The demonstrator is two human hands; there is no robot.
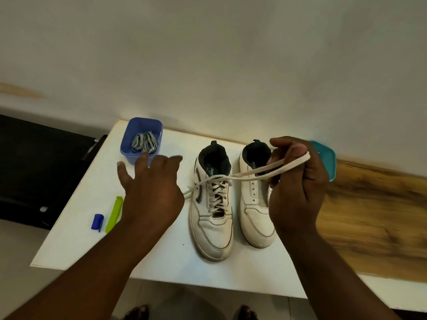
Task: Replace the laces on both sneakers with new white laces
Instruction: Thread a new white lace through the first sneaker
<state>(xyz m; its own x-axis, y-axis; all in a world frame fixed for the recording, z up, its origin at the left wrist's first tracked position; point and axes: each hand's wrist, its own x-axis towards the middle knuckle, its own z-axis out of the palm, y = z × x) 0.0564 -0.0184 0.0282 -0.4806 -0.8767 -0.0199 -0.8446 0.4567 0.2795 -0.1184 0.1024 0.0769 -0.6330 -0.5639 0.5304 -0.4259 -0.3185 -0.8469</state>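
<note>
Two white sneakers stand side by side on a white table point(161, 255), toes toward me. The left sneaker point(213, 227) is laced with a white lace point(249, 173). The right sneaker point(255, 215) shows bare eyelets. My right hand point(298, 188) is raised above the right sneaker, shut on a loop of that lace, which stretches taut from the left sneaker's top eyelets. My left hand point(150, 190) hovers left of the left sneaker, fingers spread, holding nothing. A loose lace end point(188, 195) trails beside it. A blue tub point(142, 140) at the back left holds grey laces point(145, 142).
A green clip point(114, 213) and a small blue cap point(97, 222) lie near the table's left edge. A teal lid point(327, 158) sits behind my right hand. A wooden surface point(369, 215) adjoins the table on the right. A black chair point(34, 169) stands at left. A wall rises behind.
</note>
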